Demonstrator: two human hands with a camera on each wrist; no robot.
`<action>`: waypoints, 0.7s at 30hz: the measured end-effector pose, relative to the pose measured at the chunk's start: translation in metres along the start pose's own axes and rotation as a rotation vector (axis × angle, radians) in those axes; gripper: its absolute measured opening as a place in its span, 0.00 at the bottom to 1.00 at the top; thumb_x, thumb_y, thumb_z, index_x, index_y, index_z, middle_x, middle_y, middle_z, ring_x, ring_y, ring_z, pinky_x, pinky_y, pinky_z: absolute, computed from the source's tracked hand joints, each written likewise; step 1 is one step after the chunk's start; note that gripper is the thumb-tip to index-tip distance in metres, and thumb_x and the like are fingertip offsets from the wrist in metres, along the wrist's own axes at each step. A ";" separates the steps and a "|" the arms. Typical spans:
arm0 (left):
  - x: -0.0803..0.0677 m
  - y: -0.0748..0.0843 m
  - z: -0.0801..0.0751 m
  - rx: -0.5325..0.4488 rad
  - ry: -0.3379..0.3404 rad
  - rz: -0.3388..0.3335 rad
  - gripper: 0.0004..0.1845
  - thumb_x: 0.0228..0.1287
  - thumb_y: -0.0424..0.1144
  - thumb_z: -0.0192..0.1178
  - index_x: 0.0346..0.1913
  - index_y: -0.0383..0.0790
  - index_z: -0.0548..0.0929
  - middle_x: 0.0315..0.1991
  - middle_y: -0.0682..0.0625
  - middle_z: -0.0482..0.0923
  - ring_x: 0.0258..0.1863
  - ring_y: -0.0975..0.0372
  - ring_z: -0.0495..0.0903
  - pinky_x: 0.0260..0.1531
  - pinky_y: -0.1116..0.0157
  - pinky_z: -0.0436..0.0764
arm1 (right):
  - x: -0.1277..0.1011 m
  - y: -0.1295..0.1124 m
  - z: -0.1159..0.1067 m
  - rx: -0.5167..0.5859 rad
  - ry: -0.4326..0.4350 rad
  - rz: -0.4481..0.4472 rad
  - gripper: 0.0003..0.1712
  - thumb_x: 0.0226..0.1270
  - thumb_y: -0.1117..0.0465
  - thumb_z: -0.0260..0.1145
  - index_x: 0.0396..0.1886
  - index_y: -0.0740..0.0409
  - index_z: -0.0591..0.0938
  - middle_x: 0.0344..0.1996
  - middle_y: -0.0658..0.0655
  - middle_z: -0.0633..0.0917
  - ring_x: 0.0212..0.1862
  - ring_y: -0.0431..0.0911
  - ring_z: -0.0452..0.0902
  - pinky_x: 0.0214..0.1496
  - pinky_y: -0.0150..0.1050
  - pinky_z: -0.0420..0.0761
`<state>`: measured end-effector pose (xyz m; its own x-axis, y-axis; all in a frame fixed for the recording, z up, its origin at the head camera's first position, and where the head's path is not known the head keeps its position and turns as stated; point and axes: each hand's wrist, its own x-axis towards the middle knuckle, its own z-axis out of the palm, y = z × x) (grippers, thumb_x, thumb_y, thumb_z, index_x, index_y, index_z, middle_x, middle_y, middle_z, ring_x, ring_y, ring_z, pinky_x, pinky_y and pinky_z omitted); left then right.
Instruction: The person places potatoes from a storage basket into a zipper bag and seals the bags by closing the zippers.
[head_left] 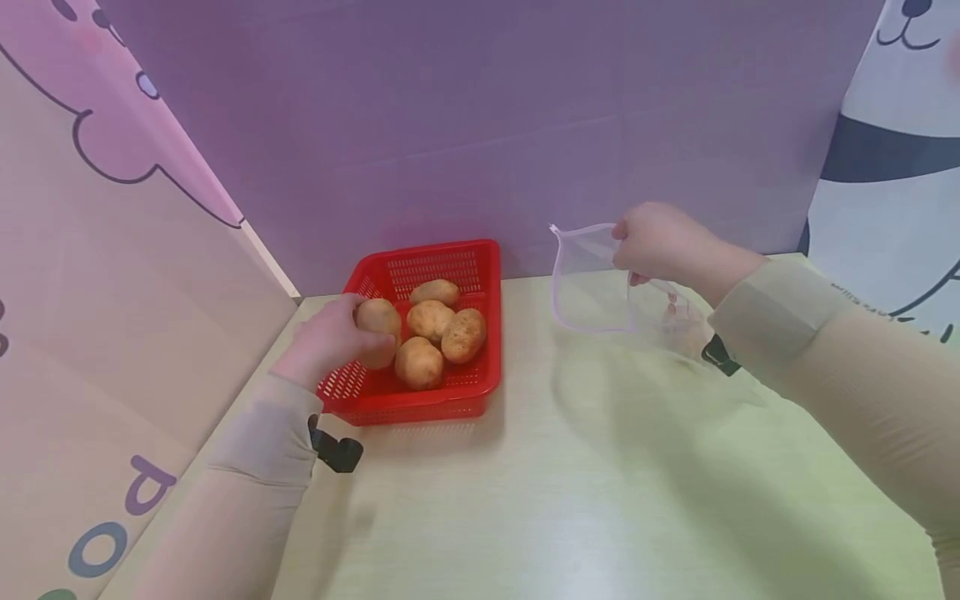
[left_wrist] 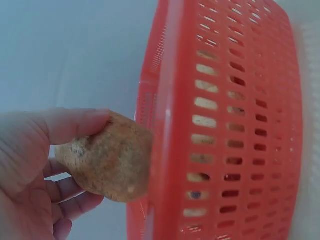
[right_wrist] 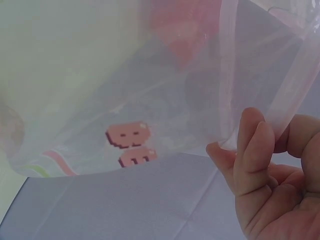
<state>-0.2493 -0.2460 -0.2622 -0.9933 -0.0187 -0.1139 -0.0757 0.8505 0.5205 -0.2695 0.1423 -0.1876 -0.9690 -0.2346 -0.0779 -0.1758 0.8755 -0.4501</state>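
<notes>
Left hand [head_left: 330, 337] curled round potato [head_left: 377, 321], gripped by thumb and fingers at left rim of red basket [head_left: 480, 385]. Four more potatoes [head_left: 438, 329] seen lying inside basket. Clear zip bag [head_left: 592, 283] held up above table [head_left: 600, 500], well right of basket, top edge pinched by right hand [head_left: 660, 242], fingers closed on it.

Lots of bare table [head_left: 570, 500] btwn red basket [head_left: 491, 333] & clear bag [head_left: 592, 283]; walls block back & left.
</notes>
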 end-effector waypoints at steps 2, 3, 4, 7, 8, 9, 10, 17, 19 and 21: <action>0.001 0.002 -0.001 -0.051 -0.014 0.003 0.47 0.54 0.51 0.69 0.72 0.39 0.57 0.60 0.39 0.69 0.57 0.43 0.70 0.51 0.43 0.76 | 0.000 0.000 0.000 0.010 -0.001 0.003 0.30 0.61 0.68 0.52 0.64 0.73 0.68 0.59 0.71 0.73 0.29 0.44 0.83 0.46 0.45 0.78; 0.001 0.003 0.000 -0.067 -0.016 0.008 0.48 0.54 0.51 0.69 0.72 0.38 0.56 0.61 0.39 0.68 0.58 0.43 0.70 0.52 0.43 0.75 | 0.000 0.001 0.000 0.011 0.000 0.003 0.30 0.61 0.68 0.52 0.64 0.73 0.68 0.60 0.71 0.73 0.29 0.44 0.83 0.45 0.45 0.79; 0.002 0.004 0.000 -0.087 -0.017 0.013 0.48 0.54 0.51 0.68 0.73 0.38 0.55 0.62 0.38 0.68 0.58 0.43 0.69 0.53 0.44 0.74 | 0.000 0.001 0.000 0.013 0.000 0.005 0.30 0.60 0.68 0.52 0.64 0.73 0.68 0.60 0.71 0.73 0.29 0.44 0.83 0.45 0.44 0.79; 0.004 0.008 0.002 -0.125 -0.010 0.036 0.48 0.56 0.51 0.67 0.73 0.37 0.53 0.63 0.38 0.66 0.60 0.44 0.68 0.57 0.45 0.71 | 0.000 0.002 0.000 0.009 -0.003 0.005 0.30 0.60 0.68 0.52 0.64 0.73 0.68 0.60 0.71 0.73 0.30 0.45 0.84 0.46 0.45 0.78; 0.004 0.010 0.003 -0.139 -0.003 0.047 0.48 0.56 0.50 0.67 0.73 0.37 0.52 0.64 0.38 0.65 0.61 0.44 0.68 0.58 0.45 0.70 | 0.000 0.002 0.000 0.007 -0.004 0.004 0.30 0.60 0.68 0.52 0.64 0.72 0.68 0.59 0.71 0.73 0.30 0.45 0.84 0.47 0.46 0.77; 0.004 0.013 0.005 -0.161 0.004 0.056 0.48 0.57 0.50 0.67 0.73 0.38 0.52 0.64 0.38 0.65 0.61 0.44 0.68 0.58 0.45 0.70 | 0.000 0.002 0.000 0.004 -0.003 0.001 0.30 0.60 0.68 0.52 0.64 0.72 0.68 0.59 0.71 0.73 0.30 0.45 0.84 0.48 0.46 0.78; 0.004 0.015 0.006 -0.180 0.011 0.067 0.48 0.57 0.49 0.67 0.73 0.39 0.52 0.64 0.39 0.65 0.61 0.45 0.68 0.59 0.45 0.69 | 0.000 0.002 0.000 0.003 -0.003 0.001 0.30 0.60 0.68 0.51 0.64 0.72 0.68 0.59 0.71 0.73 0.30 0.46 0.84 0.48 0.47 0.77; 0.001 0.041 0.019 -0.351 -0.018 0.037 0.44 0.52 0.52 0.70 0.70 0.52 0.58 0.63 0.50 0.65 0.61 0.53 0.66 0.55 0.47 0.74 | -0.001 0.003 0.000 0.000 0.001 -0.007 0.29 0.62 0.68 0.52 0.64 0.74 0.68 0.59 0.72 0.74 0.30 0.46 0.84 0.47 0.47 0.79; 0.000 0.050 0.023 -0.356 -0.018 0.049 0.44 0.53 0.51 0.70 0.69 0.51 0.58 0.62 0.50 0.66 0.60 0.53 0.67 0.54 0.47 0.75 | -0.001 0.004 0.001 -0.002 0.003 -0.014 0.29 0.62 0.68 0.51 0.64 0.74 0.68 0.58 0.72 0.74 0.30 0.46 0.84 0.46 0.46 0.79; 0.000 0.060 0.027 -0.370 -0.022 0.065 0.43 0.53 0.50 0.70 0.69 0.51 0.58 0.62 0.49 0.66 0.60 0.53 0.67 0.54 0.48 0.75 | -0.002 0.004 0.001 -0.003 0.006 -0.018 0.30 0.62 0.68 0.51 0.64 0.75 0.67 0.58 0.72 0.74 0.29 0.45 0.83 0.46 0.46 0.79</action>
<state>-0.2513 -0.1811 -0.2536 -0.9953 0.0442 -0.0863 -0.0424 0.6019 0.7974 -0.2685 0.1457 -0.1902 -0.9667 -0.2476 -0.0646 -0.1934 0.8723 -0.4491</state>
